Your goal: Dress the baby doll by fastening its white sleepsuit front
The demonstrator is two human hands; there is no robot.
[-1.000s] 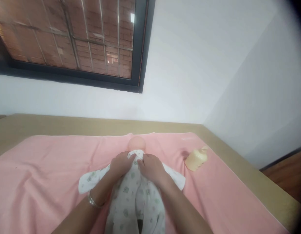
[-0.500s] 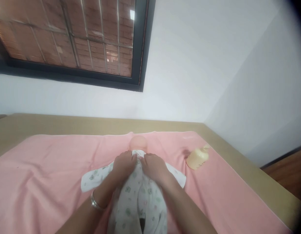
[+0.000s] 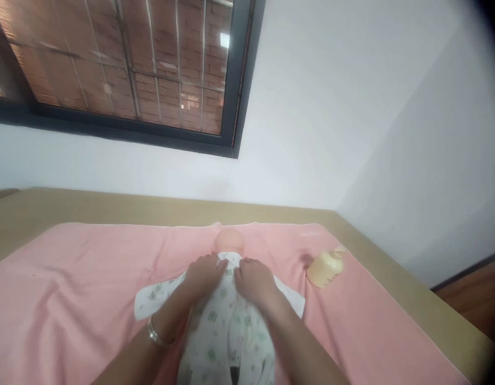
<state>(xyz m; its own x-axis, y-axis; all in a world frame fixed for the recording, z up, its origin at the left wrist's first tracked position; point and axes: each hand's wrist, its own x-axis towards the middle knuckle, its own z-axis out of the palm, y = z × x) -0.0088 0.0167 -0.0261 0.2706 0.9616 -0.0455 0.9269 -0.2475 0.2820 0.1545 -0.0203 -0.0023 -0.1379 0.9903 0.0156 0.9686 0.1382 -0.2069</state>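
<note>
Head view is showing us, at the upper left, a dark-framed window point(image 3: 119, 67) with metal bars point(image 3: 179, 53) standing before a brick wall point(image 3: 212, 109). Below it, a pale wooden desk point(image 3: 111, 207) is carrying a rumpled pink blanket point(image 3: 95, 262). Moving right, we are seeing one printed sleeve point(image 3: 153, 303) spreading out on the blanket, then a silver bracelet point(image 3: 153, 332) circling our left wrist. Our left hand point(image 3: 205, 275) is resting on the chest of a white printed romper point(image 3: 211, 339), its thumb lying near the collar. At the middle of the blanket, a baby doll point(image 3: 229, 241) is lying in that romper, its bald head pointing toward the far edge. Our right hand point(image 3: 254, 280) is touching the other side of the chest, its fingers curling over the cloth. We are seeing both hands bent, but we cannot tell whether either grip is pinching the fabric. Beyond, the other sleeve point(image 3: 292, 298) is reaching outward, and a cream baby bottle point(image 3: 325, 268) is lying tilted near the blanket's right edge.
</note>
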